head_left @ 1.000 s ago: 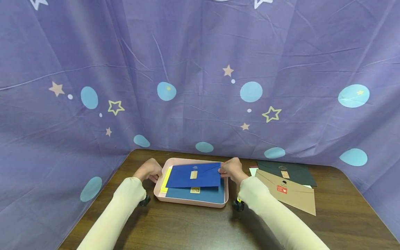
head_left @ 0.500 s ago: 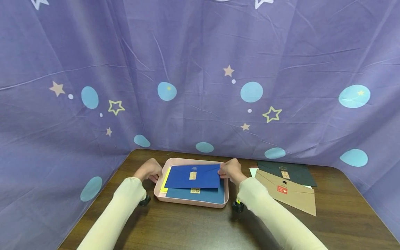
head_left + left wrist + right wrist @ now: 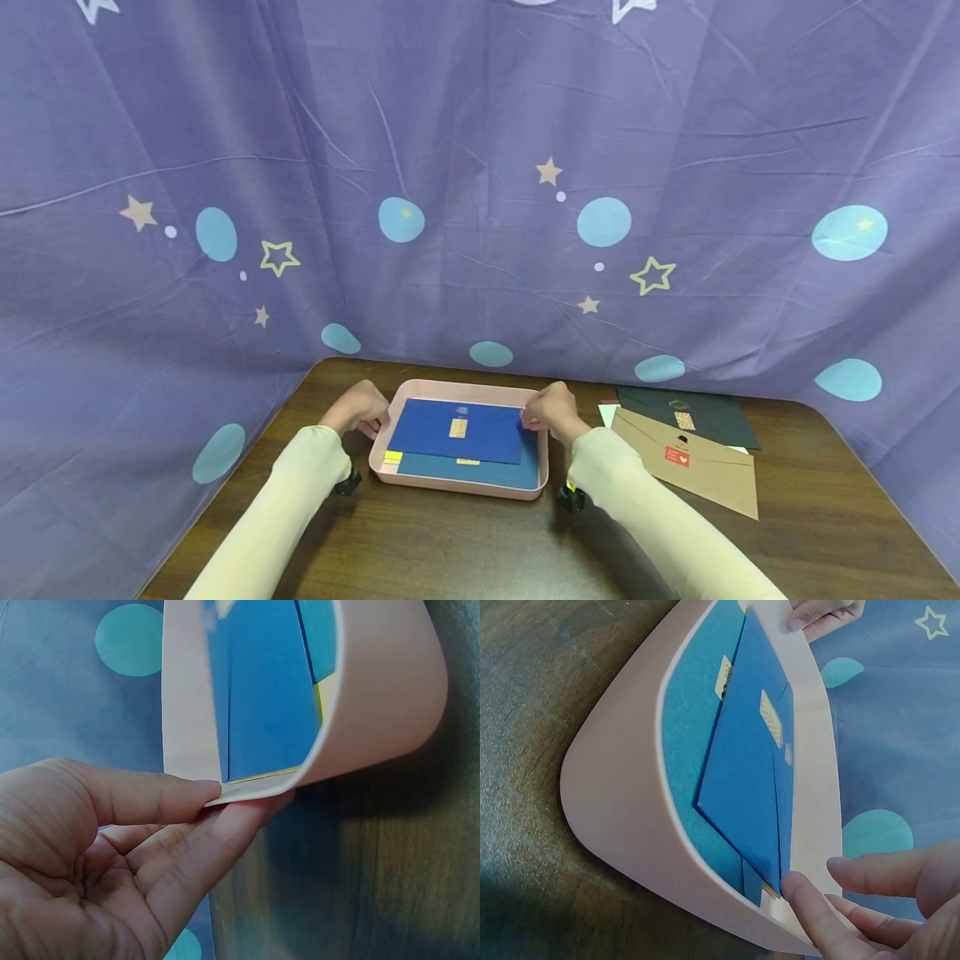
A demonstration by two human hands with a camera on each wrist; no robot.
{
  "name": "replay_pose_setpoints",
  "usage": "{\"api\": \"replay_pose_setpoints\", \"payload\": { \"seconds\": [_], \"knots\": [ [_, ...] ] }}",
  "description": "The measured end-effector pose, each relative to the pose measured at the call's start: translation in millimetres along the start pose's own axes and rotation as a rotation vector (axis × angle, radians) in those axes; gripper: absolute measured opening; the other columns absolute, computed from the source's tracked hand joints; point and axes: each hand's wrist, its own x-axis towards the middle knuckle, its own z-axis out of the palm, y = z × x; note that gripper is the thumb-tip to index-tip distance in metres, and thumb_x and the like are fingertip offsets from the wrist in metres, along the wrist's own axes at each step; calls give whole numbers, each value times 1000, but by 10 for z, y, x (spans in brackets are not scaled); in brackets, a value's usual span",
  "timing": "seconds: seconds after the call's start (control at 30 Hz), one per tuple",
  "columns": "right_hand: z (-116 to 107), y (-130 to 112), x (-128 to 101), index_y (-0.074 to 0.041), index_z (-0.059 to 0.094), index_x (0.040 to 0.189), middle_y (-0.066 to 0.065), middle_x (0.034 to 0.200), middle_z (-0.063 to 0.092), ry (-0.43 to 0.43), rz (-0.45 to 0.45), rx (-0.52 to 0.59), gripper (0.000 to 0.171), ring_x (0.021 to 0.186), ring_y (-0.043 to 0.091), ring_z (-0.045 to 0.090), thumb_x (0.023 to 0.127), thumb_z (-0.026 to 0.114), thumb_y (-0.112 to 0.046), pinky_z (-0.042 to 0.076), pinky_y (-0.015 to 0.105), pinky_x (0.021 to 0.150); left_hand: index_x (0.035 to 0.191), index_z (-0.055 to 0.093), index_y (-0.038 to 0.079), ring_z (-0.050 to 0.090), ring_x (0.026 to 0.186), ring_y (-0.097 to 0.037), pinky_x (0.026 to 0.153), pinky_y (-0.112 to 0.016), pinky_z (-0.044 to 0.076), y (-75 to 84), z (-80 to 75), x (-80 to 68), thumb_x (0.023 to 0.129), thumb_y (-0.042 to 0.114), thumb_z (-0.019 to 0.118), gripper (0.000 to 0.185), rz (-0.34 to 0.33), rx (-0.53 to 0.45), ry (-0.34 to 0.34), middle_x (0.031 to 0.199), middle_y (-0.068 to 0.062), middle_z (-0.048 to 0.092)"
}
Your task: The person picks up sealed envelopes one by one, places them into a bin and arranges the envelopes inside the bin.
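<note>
A pink tray (image 3: 450,483) stands on the table with envelopes in it. My left hand (image 3: 360,408) pinches its left rim between thumb and fingers, as the left wrist view shows. On top in the tray lies a royal blue envelope (image 3: 423,429) with a pale patterned sticker. Under it a teal envelope (image 3: 498,473) shows along the front, and a bit of yellow paper (image 3: 392,457) at the front left. My right hand (image 3: 553,410) is at the tray's right side. In the right wrist view its thumb and finger are parted, one fingertip (image 3: 795,885) right at the blue envelope's corner.
To the right of the tray, a tan envelope (image 3: 712,471) with a red sticker overlaps a dark green envelope (image 3: 723,417), with edges of other papers poking out. A purple curtain (image 3: 480,250) hangs behind the brown wooden table (image 3: 465,550).
The blue envelope has shifted left and forward and come down flatter into the tray, covering more of the yellow paper. My right fingers have let go of it. The left hand has stayed put.
</note>
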Motion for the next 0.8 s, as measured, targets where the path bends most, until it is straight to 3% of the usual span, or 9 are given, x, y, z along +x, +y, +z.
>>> {"api": "replay_pose_setpoints", "payload": {
  "seconds": [0.37, 0.8],
  "knots": [
    [-3, 0, 3, 16, 71, 85, 19, 71, 72, 3, 5, -8, 12, 61, 23, 72, 73, 68, 15, 67, 39, 69, 75, 60, -3, 56, 50, -14, 49, -25, 60, -9, -4, 10, 74, -13, 54, 11, 3, 7, 2, 61, -5, 53],
    [-49, -17, -12, 16, 71, 89, 20, 74, 73, -25, 33, 6, 15, 66, 26, 74, 74, 70, 14, 67, 41, 74, 73, 60, -3, 56, 50, -14, 49, -25, 61, -3, 3, 4, 74, -14, 55, 12, 8, 6, 4, 60, -5, 53]
  ]
}}
